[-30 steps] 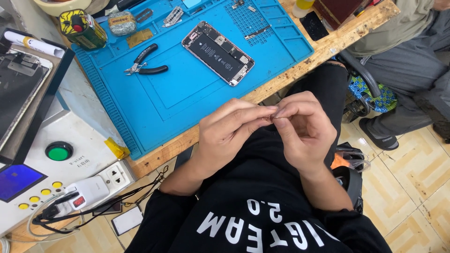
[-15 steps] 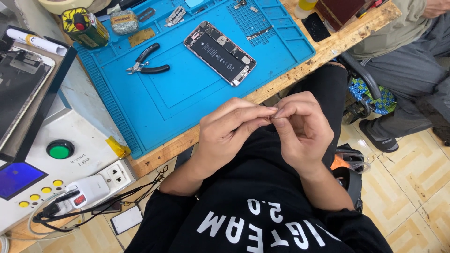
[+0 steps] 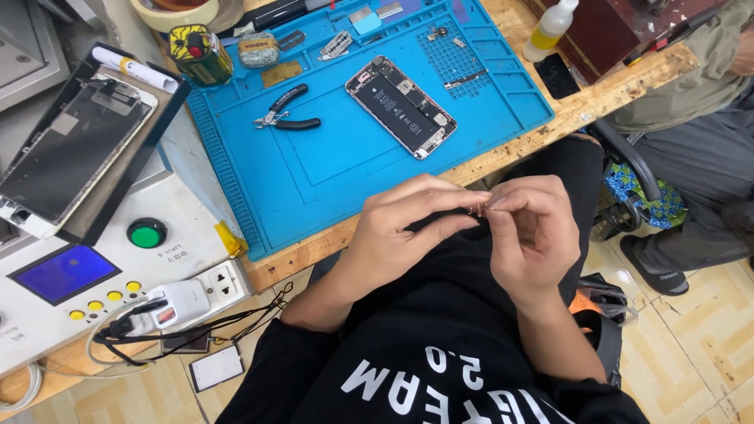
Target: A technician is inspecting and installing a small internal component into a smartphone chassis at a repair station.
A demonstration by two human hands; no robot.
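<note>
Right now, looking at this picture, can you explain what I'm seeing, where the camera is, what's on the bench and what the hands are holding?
The one view comes from a camera worn on a person's head, looking down at their own lap and bench. The left hand and right hand meet above the lap, and their fingers pinch a tiny coppery part, too small to identify. On the wooden bench lies a blue work mat. On it are an opened phone showing its insides and small pliers. Left of the mat stands a white machine with a green button. Another person sits at the right edge.
</note>
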